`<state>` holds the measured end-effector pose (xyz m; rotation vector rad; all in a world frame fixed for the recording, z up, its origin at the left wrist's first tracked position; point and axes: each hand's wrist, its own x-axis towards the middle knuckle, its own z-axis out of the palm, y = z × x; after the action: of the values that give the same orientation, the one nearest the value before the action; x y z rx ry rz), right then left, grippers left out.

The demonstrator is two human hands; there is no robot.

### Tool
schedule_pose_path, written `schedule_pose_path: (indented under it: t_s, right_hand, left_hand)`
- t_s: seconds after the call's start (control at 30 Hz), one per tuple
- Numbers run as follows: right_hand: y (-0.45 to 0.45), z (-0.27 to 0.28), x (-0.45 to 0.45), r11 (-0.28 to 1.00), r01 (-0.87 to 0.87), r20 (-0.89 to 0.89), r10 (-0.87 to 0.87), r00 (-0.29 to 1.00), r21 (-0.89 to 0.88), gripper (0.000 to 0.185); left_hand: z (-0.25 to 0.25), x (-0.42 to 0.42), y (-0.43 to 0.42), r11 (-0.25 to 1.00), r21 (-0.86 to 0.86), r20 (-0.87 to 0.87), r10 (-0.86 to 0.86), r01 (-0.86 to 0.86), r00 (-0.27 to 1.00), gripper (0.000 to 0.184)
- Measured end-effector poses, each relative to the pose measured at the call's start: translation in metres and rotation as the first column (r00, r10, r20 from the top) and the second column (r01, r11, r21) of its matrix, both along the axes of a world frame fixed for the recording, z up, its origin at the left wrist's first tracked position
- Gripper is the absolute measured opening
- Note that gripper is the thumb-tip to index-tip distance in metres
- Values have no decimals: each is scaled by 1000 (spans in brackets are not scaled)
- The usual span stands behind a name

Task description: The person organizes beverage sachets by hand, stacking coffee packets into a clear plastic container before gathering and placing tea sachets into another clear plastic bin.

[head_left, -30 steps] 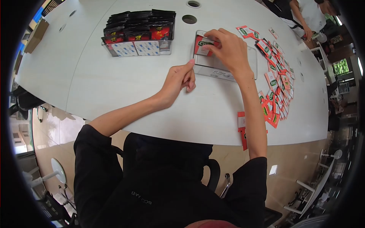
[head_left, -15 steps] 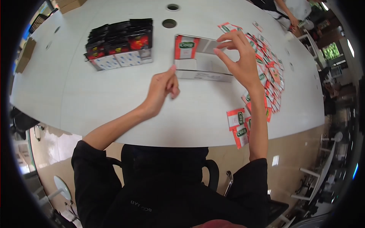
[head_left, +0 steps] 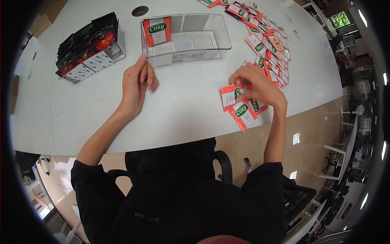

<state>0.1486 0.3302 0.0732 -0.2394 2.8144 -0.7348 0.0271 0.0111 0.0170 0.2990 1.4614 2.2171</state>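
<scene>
A clear plastic bin [head_left: 195,56] stands on the white table, with a red and white Cozy sachet [head_left: 157,32] upright at its left end. My left hand [head_left: 138,79] rests by the bin's near left corner, its index fingertip at the edge and the other fingers curled. Over a few loose Cozy sachets [head_left: 243,116] near the table's front edge is my right hand [head_left: 256,85], thumb and fingers apart around the top of them. Whether it touches one is hard to tell. Further back on the right lies a spread pile of Cozy sachets [head_left: 258,44].
On the left stands a second clear bin [head_left: 119,55] packed with black and red sachets [head_left: 87,44]. A round hole [head_left: 140,11] is in the white table [head_left: 183,110] behind the bins. A black chair [head_left: 221,162] is at the front edge.
My right hand has left the bin and come down to the loose sachets near the front edge. The view has shifted, while my left hand stays at the bin's corner.
</scene>
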Motion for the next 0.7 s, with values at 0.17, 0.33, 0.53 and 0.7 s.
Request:
schedule_pose_path:
  t_s: [0.17, 0.33, 0.53, 0.7]
  right_hand:
    - [15, 3, -25, 987, 97, -175, -119, 977, -132, 30]
    - [-19, 23, -49, 807, 224, -303, -440, 845, -547, 33]
    - [-68, 43, -100, 957, 146, -403, -241, 883, -252, 35]
    - [-119, 30, -142, 998, -54, -583, 62, 810, 32, 35]
  left_hand:
    - [0, 0, 0, 1000, -1, -19, 25, -25, 1000, 53]
    - [-3, -2, 0, 1000, -5, 17, 24, -23, 1000, 54]
    - [-4, 0, -2, 1000, 19, 42, 4, -4, 999, 55]
    - [-4, 1, -3, 999, 31, 37, -16, 15, 999, 54]
